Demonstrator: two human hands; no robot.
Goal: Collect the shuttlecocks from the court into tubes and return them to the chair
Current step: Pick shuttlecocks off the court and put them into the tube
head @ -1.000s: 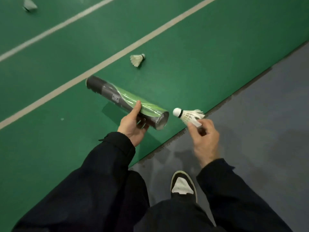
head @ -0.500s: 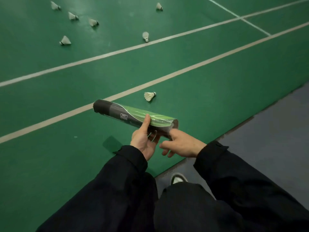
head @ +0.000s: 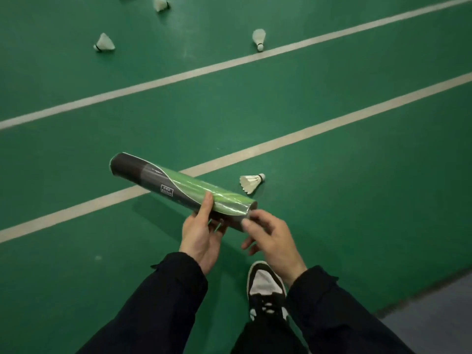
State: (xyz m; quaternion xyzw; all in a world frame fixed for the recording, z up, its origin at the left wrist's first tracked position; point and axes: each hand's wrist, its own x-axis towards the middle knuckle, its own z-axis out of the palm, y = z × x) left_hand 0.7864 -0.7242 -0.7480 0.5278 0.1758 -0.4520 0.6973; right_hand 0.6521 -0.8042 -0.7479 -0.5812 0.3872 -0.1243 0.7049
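Note:
My left hand (head: 203,237) grips a black and green shuttlecock tube (head: 178,189) near its open right end, thumb laid over the top. My right hand (head: 272,237) sits at that open end with fingers loosely spread, fingertips at the tube's rim, holding nothing. A white feather shuttlecock (head: 251,182) lies on the green court just beyond the tube. Farther off lie more shuttlecocks: one (head: 259,38) by the far white line, one (head: 104,43) to the left, one (head: 160,3) at the top edge.
Two white court lines (head: 332,123) cross the green floor diagonally. A grey floor strip (head: 434,315) begins at the bottom right. My black and white shoe (head: 265,290) stands below my hands.
The shuttlecock my right hand held a second ago is no longer in view. That hand went to the tube's open end and now draws slightly back, empty. The view has shifted forward.

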